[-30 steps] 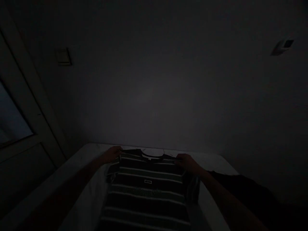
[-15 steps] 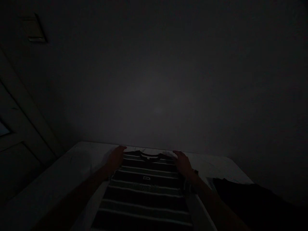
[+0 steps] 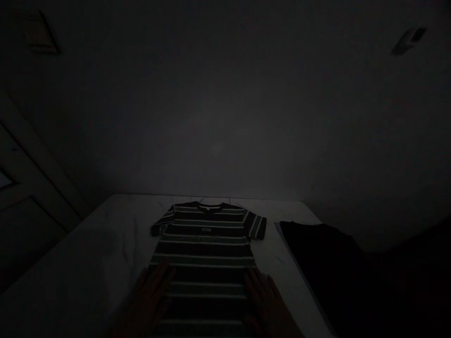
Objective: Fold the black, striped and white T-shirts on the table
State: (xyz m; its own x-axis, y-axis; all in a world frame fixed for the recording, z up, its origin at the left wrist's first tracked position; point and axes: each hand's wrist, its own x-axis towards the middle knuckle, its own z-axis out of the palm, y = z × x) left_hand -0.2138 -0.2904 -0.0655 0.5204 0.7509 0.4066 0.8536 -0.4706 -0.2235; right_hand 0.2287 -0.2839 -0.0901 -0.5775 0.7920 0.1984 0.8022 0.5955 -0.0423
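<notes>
A dark T-shirt with pale horizontal stripes lies flat on a white-covered surface, its collar at the far side and both short sleeves spread out. A small pale label sits on its chest. My left hand rests open at the shirt's lower left edge, fingers spread and pointing away from me. My right hand lies open in the same way at the lower right edge. Neither hand holds anything. The shirt's hem is hidden at the bottom of the view.
A dark folded cloth lies on the right side of the white surface and runs out of view. A door stands at the left, with a wall switch above. A small wall fixture shows at the upper right.
Both hands have let go of the collar and shoulders and moved toward me to the shirt's lower edges. The shirt's sleeves now show fully, spread flat on either side.
</notes>
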